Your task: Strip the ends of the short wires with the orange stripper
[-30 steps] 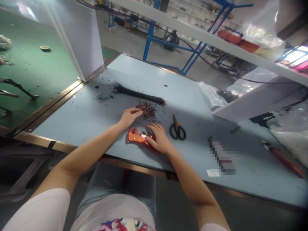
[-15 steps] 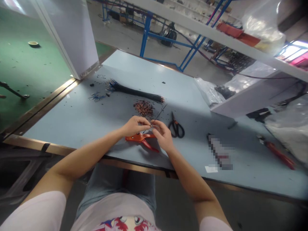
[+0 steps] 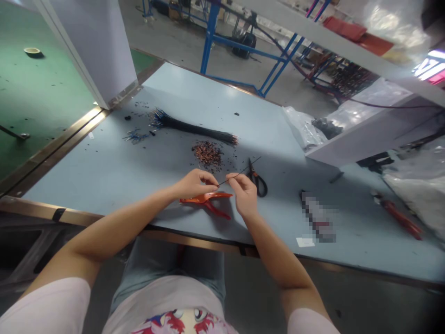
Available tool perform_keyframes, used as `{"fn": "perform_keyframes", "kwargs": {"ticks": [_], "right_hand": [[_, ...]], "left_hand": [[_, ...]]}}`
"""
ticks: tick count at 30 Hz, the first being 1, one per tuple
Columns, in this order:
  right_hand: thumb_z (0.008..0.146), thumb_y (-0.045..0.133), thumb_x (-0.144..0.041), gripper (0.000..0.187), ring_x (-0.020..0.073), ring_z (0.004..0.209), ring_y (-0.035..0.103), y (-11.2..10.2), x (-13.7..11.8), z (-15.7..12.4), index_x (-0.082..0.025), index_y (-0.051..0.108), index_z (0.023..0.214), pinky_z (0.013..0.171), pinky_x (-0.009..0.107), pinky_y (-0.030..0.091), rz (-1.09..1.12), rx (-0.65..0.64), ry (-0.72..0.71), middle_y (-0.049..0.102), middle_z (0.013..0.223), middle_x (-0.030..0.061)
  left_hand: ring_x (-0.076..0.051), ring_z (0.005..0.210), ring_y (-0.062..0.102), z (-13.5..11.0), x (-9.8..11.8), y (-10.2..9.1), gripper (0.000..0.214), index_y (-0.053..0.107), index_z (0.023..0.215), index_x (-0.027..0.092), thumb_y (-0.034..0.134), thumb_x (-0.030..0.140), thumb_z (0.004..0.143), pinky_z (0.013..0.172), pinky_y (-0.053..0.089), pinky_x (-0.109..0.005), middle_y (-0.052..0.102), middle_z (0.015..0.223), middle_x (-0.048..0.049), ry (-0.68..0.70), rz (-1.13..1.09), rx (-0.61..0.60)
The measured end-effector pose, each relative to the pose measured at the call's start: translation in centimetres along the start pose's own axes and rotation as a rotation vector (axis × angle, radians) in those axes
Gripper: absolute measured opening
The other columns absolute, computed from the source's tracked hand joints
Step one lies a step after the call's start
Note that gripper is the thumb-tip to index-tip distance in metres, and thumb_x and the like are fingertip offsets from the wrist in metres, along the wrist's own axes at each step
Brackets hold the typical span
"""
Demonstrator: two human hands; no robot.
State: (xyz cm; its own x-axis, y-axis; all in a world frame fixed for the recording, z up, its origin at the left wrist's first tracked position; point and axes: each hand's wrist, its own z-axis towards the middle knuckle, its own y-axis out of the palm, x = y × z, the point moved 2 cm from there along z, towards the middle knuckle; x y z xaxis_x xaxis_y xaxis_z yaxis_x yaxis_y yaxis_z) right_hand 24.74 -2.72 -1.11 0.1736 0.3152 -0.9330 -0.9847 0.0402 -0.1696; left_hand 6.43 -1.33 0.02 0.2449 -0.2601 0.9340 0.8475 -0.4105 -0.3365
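The left hand (image 3: pixel 193 184) and right hand (image 3: pixel 243 195) are clamping a thin black wire (image 3: pixel 251 163) between their fingertips, holding it above the bench (image 3: pixel 104 185) near its front edge, over an orange-red plier-type tool (image 3: pixel 205 199), just beside black-handled scissors (image 3: pixel 260 187).

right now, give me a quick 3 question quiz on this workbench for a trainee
1. Which is closer to the right hand: the black-handled scissors or the heap of copper-coloured bits?
2. True or false: the bundle of black wires lies nearer the person than the orange-red pliers-like tool does.
3. What thin thing is pinched in the right hand's fingers, with its end at the left hand?

Key: 1. the black-handled scissors; 2. false; 3. a thin dark wire
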Motion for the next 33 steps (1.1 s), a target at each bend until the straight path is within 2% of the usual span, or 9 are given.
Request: {"fn": "perform_keyframes", "kwargs": {"ticks": [4, 12, 20, 25, 28, 30, 31, 33], "right_hand": [[0.082, 0.063, -0.027, 0.008, 0.0192, 0.081, 0.067, 0.1, -0.3, -0.2, -0.020, 0.067, 0.085, 0.081, 0.037, 0.054, 0.000, 0.030, 0.029, 0.070, 0.082, 0.0037], [0.081, 0.064, -0.024, 0.005, 0.0182, 0.082, 0.067, 0.3, -0.8, -0.8, -0.020, 0.067, 0.079, 0.082, 0.036, 0.052, -0.036, 0.054, -0.059, 0.070, 0.083, 0.0034], [0.080, 0.067, -0.027, 0.008, 0.0163, 0.078, 0.065, 0.1, 0.3, -0.6, -0.020, 0.066, 0.077, 0.080, 0.033, 0.050, 0.135, 0.207, 0.028, 0.069, 0.079, 0.0017], [0.080, 0.068, -0.028, 0.009, 0.0164, 0.077, 0.064, 0.1, 0.8, -0.3, -0.020, 0.067, 0.079, 0.080, 0.033, 0.050, 0.123, 0.152, 0.047, 0.069, 0.079, 0.0019], [0.080, 0.066, -0.029, 0.009, 0.0170, 0.078, 0.065, 0.2, 0.8, -0.3, -0.020, 0.066, 0.079, 0.081, 0.034, 0.050, 0.088, 0.103, 0.054, 0.069, 0.079, 0.0021], [0.081, 0.066, -0.029, 0.009, 0.0174, 0.078, 0.065, 0.3, 0.7, -0.4, -0.020, 0.066, 0.079, 0.081, 0.035, 0.051, 0.087, 0.072, 0.058, 0.068, 0.079, 0.0023], [0.080, 0.065, -0.029, 0.009, 0.0176, 0.078, 0.065, 0.3, 0.6, -0.4, -0.021, 0.066, 0.080, 0.080, 0.035, 0.051, 0.091, 0.055, 0.055, 0.068, 0.079, 0.0022], [0.080, 0.066, -0.028, 0.007, 0.0176, 0.077, 0.065, 0.5, 0.3, -0.6, -0.021, 0.067, 0.081, 0.078, 0.035, 0.052, 0.102, 0.020, 0.044, 0.069, 0.079, 0.0021]], "left_hand": [[-0.016, 0.074, 0.062, 0.0, -0.1, 0.0, 0.014, 0.074, 0.077, 0.018, 0.064, 0.027, 0.073, 0.069, 0.047, -0.027, 0.072, 0.078, -0.0031, -0.020, 0.009, -0.004], [-0.014, 0.077, 0.060, 0.0, -0.1, 0.2, 0.019, 0.073, 0.088, 0.016, 0.060, 0.021, 0.074, 0.071, 0.046, -0.024, 0.071, 0.083, -0.0031, -0.071, 0.017, -0.001], [-0.013, 0.074, 0.059, -0.1, 0.4, 0.1, 0.020, 0.072, 0.089, 0.017, 0.057, 0.020, 0.076, 0.070, 0.046, -0.024, 0.068, 0.079, -0.0020, -0.020, 0.031, -0.022], [-0.012, 0.070, 0.060, 0.1, -1.0, 0.2, 0.019, 0.071, 0.088, 0.016, 0.059, 0.023, 0.076, 0.067, 0.046, -0.023, 0.069, 0.078, -0.0023, -0.051, 0.034, -0.062], [-0.013, 0.069, 0.062, 0.2, -1.4, -0.9, 0.020, 0.071, 0.088, 0.016, 0.061, 0.027, 0.075, 0.066, 0.047, -0.023, 0.071, 0.080, -0.0030, -0.084, 0.041, -0.143], [-0.014, 0.072, 0.064, 0.2, -1.0, -2.6, 0.021, 0.072, 0.086, 0.017, 0.064, 0.032, 0.074, 0.068, 0.048, -0.024, 0.072, 0.081, -0.0029, -0.081, 0.065, -0.081], [-0.014, 0.076, 0.064, 0.3, -0.6, -3.5, 0.021, 0.072, 0.085, 0.018, 0.064, 0.035, 0.074, 0.071, 0.048, -0.024, 0.072, 0.082, -0.0028, -0.070, 0.071, 0.012], [-0.015, 0.077, 0.064, 0.4, 0.5, -5.2, 0.023, 0.070, 0.081, 0.017, 0.063, 0.039, 0.075, 0.073, 0.048, -0.025, 0.072, 0.081, -0.0028, -0.063, 0.051, 0.276]]}}
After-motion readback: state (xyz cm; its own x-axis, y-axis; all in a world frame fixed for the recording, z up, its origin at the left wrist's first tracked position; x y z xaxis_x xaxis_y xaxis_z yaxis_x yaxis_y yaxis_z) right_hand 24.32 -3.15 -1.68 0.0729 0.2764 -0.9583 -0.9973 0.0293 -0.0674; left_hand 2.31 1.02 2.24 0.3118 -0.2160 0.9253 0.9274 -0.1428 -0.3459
